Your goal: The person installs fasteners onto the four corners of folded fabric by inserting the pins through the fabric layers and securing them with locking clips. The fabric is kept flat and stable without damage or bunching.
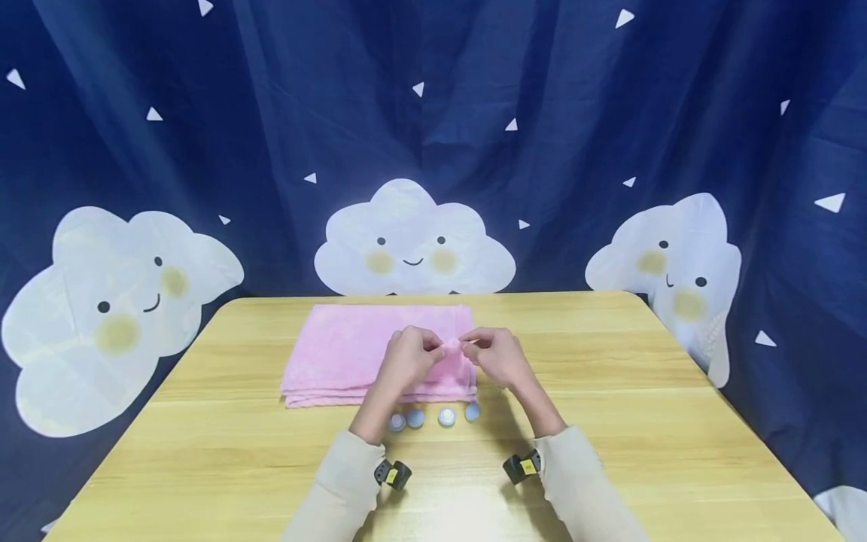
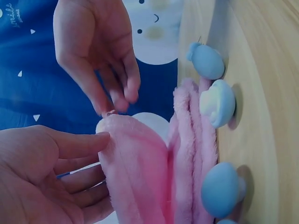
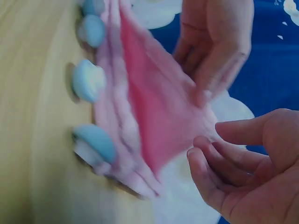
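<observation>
A folded pink plush blanket (image 1: 352,342) lies on the table, its right part lifted into a raised fold. My left hand (image 1: 409,360) pinches the top of that fold between thumb and fingers. To its right, my right hand (image 1: 500,357) pinches the edge of the same fold with its fingertips. In the left wrist view the two hands meet at the top of the pink cloth (image 2: 133,163). Several small blue mushroom-shaped clips (image 3: 88,80) lie in a row along the blanket's near edge. One clip (image 2: 208,61) has a thin pin sticking out.
The wooden table (image 1: 630,421) stretches to both sides and in front of the blanket. A dark blue curtain (image 1: 420,143) with smiling clouds hangs behind it. Each wrist carries a small black camera (image 1: 393,475).
</observation>
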The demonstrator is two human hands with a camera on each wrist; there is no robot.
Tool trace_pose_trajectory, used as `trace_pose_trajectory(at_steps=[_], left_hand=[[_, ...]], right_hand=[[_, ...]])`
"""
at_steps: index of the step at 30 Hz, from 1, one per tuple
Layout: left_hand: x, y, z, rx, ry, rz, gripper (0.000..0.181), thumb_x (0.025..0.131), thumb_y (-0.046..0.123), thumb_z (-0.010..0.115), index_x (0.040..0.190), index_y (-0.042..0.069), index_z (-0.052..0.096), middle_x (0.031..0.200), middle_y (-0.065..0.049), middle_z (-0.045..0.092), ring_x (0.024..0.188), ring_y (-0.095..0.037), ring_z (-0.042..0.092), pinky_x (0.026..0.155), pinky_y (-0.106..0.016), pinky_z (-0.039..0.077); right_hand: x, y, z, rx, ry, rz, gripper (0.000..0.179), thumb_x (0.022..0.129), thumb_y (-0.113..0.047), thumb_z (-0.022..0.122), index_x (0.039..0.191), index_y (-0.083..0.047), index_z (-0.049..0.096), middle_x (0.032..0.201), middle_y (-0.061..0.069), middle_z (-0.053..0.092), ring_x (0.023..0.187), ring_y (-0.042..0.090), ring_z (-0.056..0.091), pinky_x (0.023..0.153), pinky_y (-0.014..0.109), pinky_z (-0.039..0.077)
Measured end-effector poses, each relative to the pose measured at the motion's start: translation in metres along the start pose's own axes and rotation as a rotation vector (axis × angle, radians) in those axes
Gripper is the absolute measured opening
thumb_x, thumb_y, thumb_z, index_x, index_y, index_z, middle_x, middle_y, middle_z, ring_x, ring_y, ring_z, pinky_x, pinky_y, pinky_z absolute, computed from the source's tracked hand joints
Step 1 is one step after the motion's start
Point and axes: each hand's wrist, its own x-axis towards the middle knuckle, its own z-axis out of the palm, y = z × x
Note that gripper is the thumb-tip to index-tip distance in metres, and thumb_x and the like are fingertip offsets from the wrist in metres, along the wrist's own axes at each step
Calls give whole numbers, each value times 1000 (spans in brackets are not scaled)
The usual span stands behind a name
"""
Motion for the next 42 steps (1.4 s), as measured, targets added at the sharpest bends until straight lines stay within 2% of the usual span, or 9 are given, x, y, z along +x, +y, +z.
trace_pose_trajectory(at_steps=[4,7,11,15,22,27,32,37,42], left_hand=[[1,0,-4,-15,17,-35,6,89,17,78,87,12,80,83,-1,76,78,-17,64,80,-38,52],[1,0,-7,-15,27,-42,6,89,17,78,86,12,79,81,-1,75,76,-17,62,78,-37,50],[1,0,-9,-19,34,-37,7,89,17,78,85,12,79,80,-1,75,75,-17,61,77,-37,50],[0,-2,-9,-25,39,-37,7,88,17,78,86,11,79,81,-2,75,76,-18,63,77,-38,50],[1,-3,-9,-30,44,-45,6,88,16,78,86,10,79,81,-3,76,76,-18,63,78,-38,51],[1,-3,-9,-18,37,-45,7,89,16,77,87,10,79,80,-3,75,73,-17,61,76,-37,50],[1,-2,-9,-17,34,-55,8,90,17,76,87,10,79,79,-2,74,73,-17,60,74,-35,49],[0,-2,-10,-21,37,-63,8,90,17,76,87,10,79,80,-2,74,74,-17,60,75,-36,49],[0,-2,-10,-24,46,-57,8,90,17,76,88,9,79,81,-3,75,76,-18,62,77,-38,51]], right_hand=[[0,2,-16,-80,41,20,17,95,-15,66,104,-6,77,85,10,75,74,18,67,63,28,51],[1,9,-27,-193,36,44,16,94,-15,65,98,-5,76,83,7,75,71,18,66,63,31,51],[1,21,-31,-343,-18,71,14,92,-13,65,91,-3,75,83,7,73,71,20,63,66,36,52],[2,31,-27,-432,-77,86,11,88,-10,67,79,-5,72,75,5,68,66,19,58,62,32,49],[-2,34,-20,-466,-137,128,13,74,6,61,75,-5,68,73,6,64,67,20,56,57,28,46],[-4,35,-13,-498,-198,139,18,83,6,60,69,-5,63,66,4,55,63,18,51,54,26,42],[-5,35,-5,-518,-198,140,34,91,1,61,60,-10,50,57,0,44,55,15,43,51,23,37],[-5,37,1,-536,-166,112,43,88,3,61,55,-13,38,52,-2,33,53,15,38,50,24,34],[-4,35,2,-526,-143,105,35,86,4,61,58,-11,46,56,0,41,57,17,45,52,25,37]])
